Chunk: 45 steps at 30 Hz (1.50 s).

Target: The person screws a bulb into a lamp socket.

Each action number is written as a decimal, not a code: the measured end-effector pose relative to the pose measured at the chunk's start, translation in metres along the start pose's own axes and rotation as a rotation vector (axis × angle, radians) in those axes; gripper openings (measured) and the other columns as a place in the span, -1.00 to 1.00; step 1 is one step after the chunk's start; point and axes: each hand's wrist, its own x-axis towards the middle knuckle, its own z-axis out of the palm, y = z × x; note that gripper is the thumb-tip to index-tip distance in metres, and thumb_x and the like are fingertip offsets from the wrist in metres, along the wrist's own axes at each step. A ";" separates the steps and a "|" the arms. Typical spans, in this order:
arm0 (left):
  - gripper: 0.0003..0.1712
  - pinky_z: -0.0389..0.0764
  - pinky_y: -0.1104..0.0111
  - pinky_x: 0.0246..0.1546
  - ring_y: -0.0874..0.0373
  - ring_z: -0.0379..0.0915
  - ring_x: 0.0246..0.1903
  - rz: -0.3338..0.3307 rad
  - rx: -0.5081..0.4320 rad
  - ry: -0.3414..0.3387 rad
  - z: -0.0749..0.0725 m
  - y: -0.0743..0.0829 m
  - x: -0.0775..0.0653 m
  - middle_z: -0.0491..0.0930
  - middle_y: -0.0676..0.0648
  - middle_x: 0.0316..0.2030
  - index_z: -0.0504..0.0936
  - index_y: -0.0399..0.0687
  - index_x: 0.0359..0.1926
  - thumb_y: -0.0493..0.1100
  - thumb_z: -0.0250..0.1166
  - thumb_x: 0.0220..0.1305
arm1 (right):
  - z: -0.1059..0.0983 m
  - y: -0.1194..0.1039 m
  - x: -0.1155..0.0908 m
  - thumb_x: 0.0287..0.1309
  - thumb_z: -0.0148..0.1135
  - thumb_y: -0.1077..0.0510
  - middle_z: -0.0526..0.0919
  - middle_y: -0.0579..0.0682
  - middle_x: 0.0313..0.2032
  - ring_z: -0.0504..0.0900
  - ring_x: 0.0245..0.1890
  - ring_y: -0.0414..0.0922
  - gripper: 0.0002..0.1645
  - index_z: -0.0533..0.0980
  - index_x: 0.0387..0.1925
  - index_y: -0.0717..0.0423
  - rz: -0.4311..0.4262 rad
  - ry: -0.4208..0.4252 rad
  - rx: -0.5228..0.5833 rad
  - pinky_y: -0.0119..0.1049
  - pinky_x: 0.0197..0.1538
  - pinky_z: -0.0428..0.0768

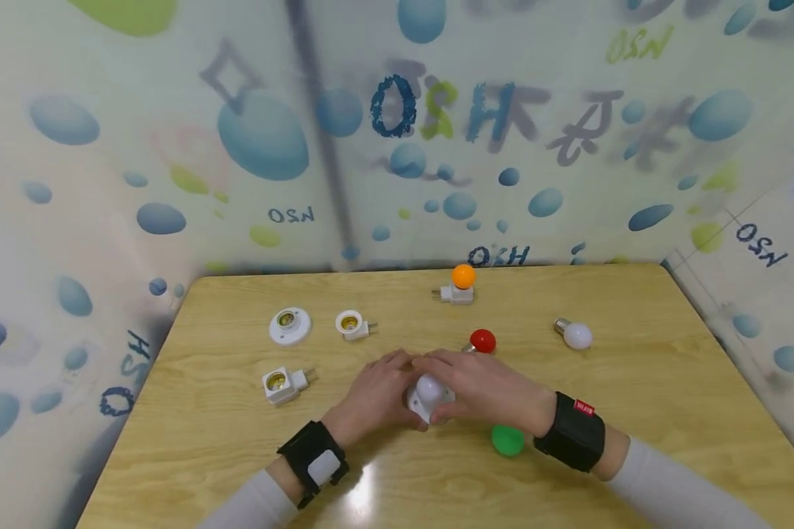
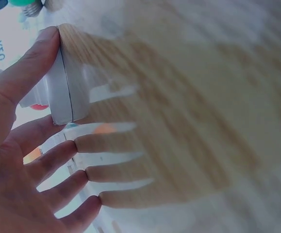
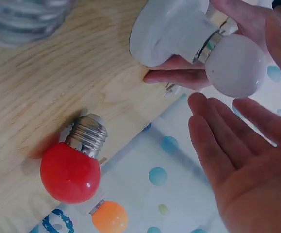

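Left hand [image 1: 377,393] pinches the white plastic lamp holder [image 3: 179,36] on the pale wooden table [image 1: 648,397]; right hand [image 1: 486,393] loosely spread round its white globe bulb [image 3: 235,65]. Best: steady base, twist bulb straight.

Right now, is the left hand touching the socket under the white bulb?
Touching: the left wrist view shows the left hand pinching the socket between thumb and forefinger.

Counting 2 white bulbs [image 1: 578,336] [image 1: 429,388], 1 red bulb [image 1: 483,341], 1 orange bulb [image 1: 463,276], 1 green bulb [image 1: 507,441]. 5 sockets [image 1: 418,405] [image 1: 290,326] [image 1: 349,323] [image 1: 283,386] [image 1: 459,295], at least 3 plug-in. 2 wristbands [image 1: 312,455] [image 1: 571,431], 1 table [image 1: 635,404].
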 end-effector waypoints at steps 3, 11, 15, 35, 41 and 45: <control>-0.03 0.49 0.04 -0.02 -0.02 0.34 0.17 0.001 -0.003 -0.001 0.002 0.002 -0.001 0.46 -0.04 0.17 0.59 0.07 0.19 0.37 0.48 -0.32 | 0.000 0.000 -0.002 -0.01 0.35 -0.25 0.49 -0.09 0.20 0.54 -0.01 -0.19 -0.14 0.37 0.32 -0.06 0.012 -0.047 0.022 -0.27 0.01 0.55; -0.10 0.44 0.00 0.04 -0.06 0.29 0.22 -0.012 -0.003 -0.015 0.002 0.004 -0.003 0.43 -0.08 0.23 0.66 0.07 0.09 0.38 0.48 -0.34 | 0.005 0.006 -0.005 0.16 0.28 -0.12 0.50 -0.10 0.19 0.53 0.00 -0.21 -0.31 0.40 0.30 -0.06 -0.040 -0.079 0.073 -0.30 0.01 0.54; -0.12 0.44 0.02 0.04 -0.03 0.30 0.20 -0.016 -0.019 -0.006 -0.003 0.002 0.001 0.45 -0.07 0.21 0.67 0.07 0.07 0.37 0.49 -0.33 | 0.001 0.010 -0.001 0.18 0.28 -0.06 0.52 -0.12 0.17 0.53 0.01 -0.22 -0.35 0.41 0.30 -0.04 -0.067 -0.062 0.078 -0.32 0.04 0.52; -0.12 0.46 0.07 0.02 -0.02 0.34 0.17 -0.024 -0.019 -0.018 -0.003 0.002 -0.001 0.45 -0.07 0.21 0.66 0.03 0.10 0.34 0.50 -0.30 | 0.001 -0.001 0.003 0.12 0.28 -0.16 0.67 -0.11 -0.10 0.62 -0.30 -0.22 -0.39 0.51 0.15 0.04 -0.119 -0.001 -0.139 -0.35 -0.14 0.59; -0.03 0.49 0.11 -0.01 0.02 0.36 0.14 -0.005 -0.023 -0.023 -0.005 0.004 -0.001 0.44 -0.06 0.19 0.57 0.03 0.21 0.32 0.50 -0.28 | 0.000 0.002 0.000 0.05 0.29 -0.25 0.57 -0.11 0.10 0.59 -0.18 -0.22 -0.23 0.40 0.27 -0.05 -0.027 -0.030 -0.058 -0.34 -0.11 0.57; 0.05 0.44 0.07 0.06 0.00 0.30 0.20 -0.027 -0.032 -0.074 -0.008 0.004 -0.001 0.39 -0.07 0.25 0.50 0.04 0.27 0.39 0.47 -0.30 | -0.003 0.005 -0.003 0.13 0.27 -0.18 0.51 -0.10 0.18 0.56 -0.06 -0.20 -0.28 0.38 0.30 -0.08 -0.027 -0.050 0.009 -0.30 -0.02 0.55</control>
